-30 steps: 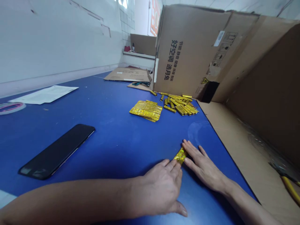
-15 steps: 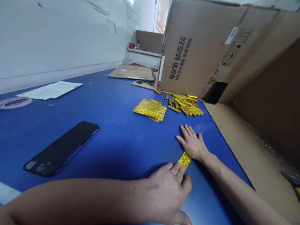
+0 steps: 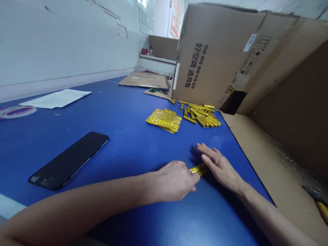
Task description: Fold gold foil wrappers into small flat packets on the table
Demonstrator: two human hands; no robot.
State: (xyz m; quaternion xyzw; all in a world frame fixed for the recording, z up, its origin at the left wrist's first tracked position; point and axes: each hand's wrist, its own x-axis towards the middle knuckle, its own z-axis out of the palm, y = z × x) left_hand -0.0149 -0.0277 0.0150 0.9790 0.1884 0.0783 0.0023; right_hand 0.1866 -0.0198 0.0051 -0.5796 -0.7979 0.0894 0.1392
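My left hand [image 3: 175,181] is closed with its fingers curled round the near end of a narrow gold foil strip [image 3: 199,169]. A crease or edge runs along the strip; whether it is folded or rolled I cannot tell. At the strip's other end is my right hand [image 3: 222,168], its fingers stretched out and partly raised off the blue table [image 3: 128,152]. That hand's edge hides the end of the strip. Farther off lies a flat stack of gold foil sheets [image 3: 164,120]. Beside it, a loose pile of slim gold foil tubes [image 3: 202,115] rests against a carton.
A large cardboard carton [image 3: 217,58] stands at the back right. On the left lie a black phone [image 3: 69,159], a white paper sheet [image 3: 57,99] and a roll of clear tape [image 3: 19,111]. Flattened cardboard [image 3: 145,80] lies at the back.
My left hand has moved forward and closed round the foil. The foil has turned more crosswise and looks narrower. My right hand's fingers have lifted from lying flat.
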